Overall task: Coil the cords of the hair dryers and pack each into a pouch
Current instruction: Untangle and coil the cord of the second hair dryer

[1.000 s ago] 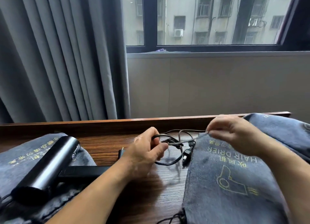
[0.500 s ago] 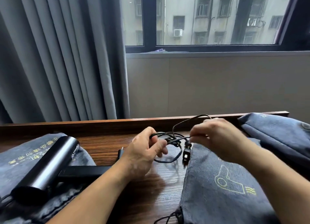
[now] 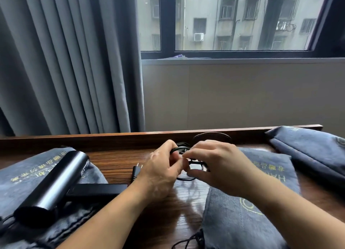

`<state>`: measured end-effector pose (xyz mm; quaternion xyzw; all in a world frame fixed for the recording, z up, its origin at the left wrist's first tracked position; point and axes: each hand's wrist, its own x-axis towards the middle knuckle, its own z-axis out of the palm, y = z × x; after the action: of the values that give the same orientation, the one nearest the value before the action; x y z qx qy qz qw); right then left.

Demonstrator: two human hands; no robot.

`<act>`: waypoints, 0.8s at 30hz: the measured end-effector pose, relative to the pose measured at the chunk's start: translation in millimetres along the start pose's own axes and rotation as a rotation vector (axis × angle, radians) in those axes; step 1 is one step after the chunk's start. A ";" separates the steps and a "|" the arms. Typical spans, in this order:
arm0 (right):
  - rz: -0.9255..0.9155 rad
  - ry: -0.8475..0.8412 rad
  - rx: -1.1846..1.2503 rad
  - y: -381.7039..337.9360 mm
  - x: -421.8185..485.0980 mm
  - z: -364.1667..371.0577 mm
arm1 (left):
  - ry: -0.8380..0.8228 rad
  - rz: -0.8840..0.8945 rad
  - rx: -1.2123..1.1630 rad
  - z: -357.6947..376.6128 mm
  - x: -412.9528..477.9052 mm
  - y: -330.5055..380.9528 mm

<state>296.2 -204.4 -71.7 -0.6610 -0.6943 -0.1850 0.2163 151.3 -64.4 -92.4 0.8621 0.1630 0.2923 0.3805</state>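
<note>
A black hair dryer (image 3: 54,183) lies on a grey pouch (image 3: 16,176) at the left, its handle pointing right. Its black cord (image 3: 183,178) is gathered in loops at the middle of the wooden table. My left hand (image 3: 158,174) grips the loops from the left. My right hand (image 3: 214,166) pinches a strand of the cord right beside it, and the two hands nearly touch. One loop of cord (image 3: 211,135) arcs up behind my right hand. The plug (image 3: 136,171) lies on the table just left of my left hand.
A second grey pouch (image 3: 242,211) with a yellow dryer logo lies under my right forearm, its drawstring (image 3: 188,241) trailing at the near edge. A third, filled pouch (image 3: 313,151) sits at the far right. A raised wooden ledge (image 3: 112,136) borders the table's back, with curtains behind.
My right hand has swung left from over the right pouch to meet my left hand, bringing another turn of cord onto the coil. The left hand stayed put.
</note>
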 end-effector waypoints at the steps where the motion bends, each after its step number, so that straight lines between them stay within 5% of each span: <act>1: -0.008 0.014 -0.031 -2.7 2.3 3.9 | 0.000 0.002 -0.017 -0.4 -0.2 -0.6; 5: 0.005 0.124 0.019 10.0 3.6 -1.1 | -0.026 -0.004 -0.142 -4.0 0.5 1.0; 9: 0.119 0.223 0.027 33.5 -2.9 -15.0 | -0.056 0.038 -0.015 -0.7 3.3 2.3; 13: 0.348 0.310 0.091 63.9 -13.8 -35.3 | -0.047 0.032 0.030 -4.4 4.8 -5.2; 19: 0.514 -0.021 -0.013 71.1 -18.5 -40.5 | -0.041 0.032 -0.022 0.7 2.1 0.9; 24: 0.253 -0.046 -0.087 21.2 -7.9 -36.4 | -0.007 0.042 -0.049 2.0 0.9 4.4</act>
<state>319.7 -229.5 -46.1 -0.7560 -0.6015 -0.1712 0.1931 153.5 -68.0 -89.8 0.8568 0.1362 0.3012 0.3958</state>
